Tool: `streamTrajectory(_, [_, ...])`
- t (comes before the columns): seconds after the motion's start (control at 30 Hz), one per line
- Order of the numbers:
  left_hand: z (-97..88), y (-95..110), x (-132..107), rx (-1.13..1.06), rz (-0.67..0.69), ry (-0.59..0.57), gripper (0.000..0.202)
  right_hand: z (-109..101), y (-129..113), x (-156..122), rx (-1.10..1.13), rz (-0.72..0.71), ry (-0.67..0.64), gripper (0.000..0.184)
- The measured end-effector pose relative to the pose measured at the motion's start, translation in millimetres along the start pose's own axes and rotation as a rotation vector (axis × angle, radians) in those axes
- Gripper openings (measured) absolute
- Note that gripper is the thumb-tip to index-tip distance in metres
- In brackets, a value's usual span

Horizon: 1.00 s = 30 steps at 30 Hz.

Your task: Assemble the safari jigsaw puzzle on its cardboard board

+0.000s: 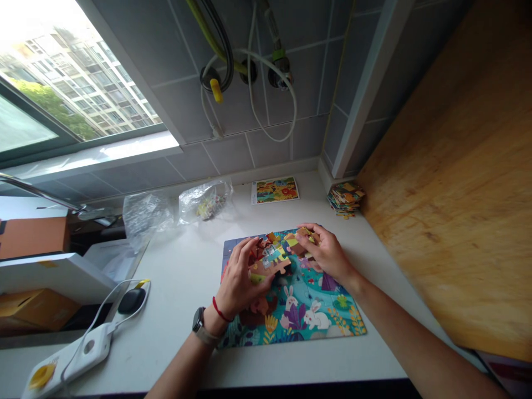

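A colourful jigsaw puzzle (307,316) with rabbits and plants lies flat on the white counter (183,277). My left hand (241,280) is closed on a clump of joined puzzle pieces (272,257), held just above the puzzle's upper part. My right hand (326,252) pinches another piece or small clump (305,238) at the puzzle's top edge, right next to the left hand's pieces. A watch and a red string sit on my left wrist.
A stack of loose puzzle pieces (346,197) sits in the back right corner. A reference picture card (275,190) lies by the wall. Two clear plastic bags (205,202) lie at the back left. A white device with cable (83,349) and a wooden board (457,183) flank the counter.
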<state>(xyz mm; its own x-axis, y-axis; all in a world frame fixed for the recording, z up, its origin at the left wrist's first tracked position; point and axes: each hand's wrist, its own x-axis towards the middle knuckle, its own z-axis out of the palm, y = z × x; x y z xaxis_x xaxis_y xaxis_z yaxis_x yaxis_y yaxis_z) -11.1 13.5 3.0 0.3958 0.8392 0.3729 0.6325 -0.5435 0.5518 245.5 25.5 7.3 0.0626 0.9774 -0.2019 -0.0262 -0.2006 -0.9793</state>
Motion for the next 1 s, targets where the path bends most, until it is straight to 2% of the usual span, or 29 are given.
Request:
streamTrajectory(0.1, [1.2, 3.4, 5.4, -0.071, 0.019, 0.025, 0.078, -3.3, 1.4, 2.3, -0.102, -0.094, 0.073, 0.048])
streamTrajectory(0.2, [4.5, 9.3, 10.4, -0.125, 0.043, 0.008, 0.079, -2.5, 5.9, 4.4, -0.170, -0.158, 0.040, 0.045])
streamTrajectory(0.33, [10.9, 18.9, 20.1, -0.145, 0.097, -0.017, 0.079, 1.3, 10.3, 5.5, -0.065, -0.088, -0.077, 0.052])
streamTrajectory(0.47, [18.5, 24.3, 28.3, -0.139, 0.135, -0.017, 0.083, 1.9, 9.2, 3.8, 0.096, 0.023, 0.002, 0.055])
streamTrajectory(0.53, [22.5, 24.8, 29.1, -0.137, 0.132, -0.019, 0.083, 1.5, 6.9, 2.1, 0.143, 0.046, -0.047, 0.057])
streamTrajectory(0.67, [30.0, 23.9, 25.9, -0.128, 0.137, -0.048, 0.083, 3.0, 2.1, -0.8, 0.016, -0.044, -0.190, 0.053])
streamTrajectory(0.8, [34.3, 20.4, 22.8, -0.123, 0.140, -0.067, 0.087, 5.9, 0.3, -1.7, -0.029, -0.068, -0.177, 0.051])
streamTrajectory(1.0, [34.9, 10.7, 19.6, -0.058, 0.099, -0.160, 0.112, 3.4, 5.3, 0.8, -0.039, -0.081, -0.133, 0.049])
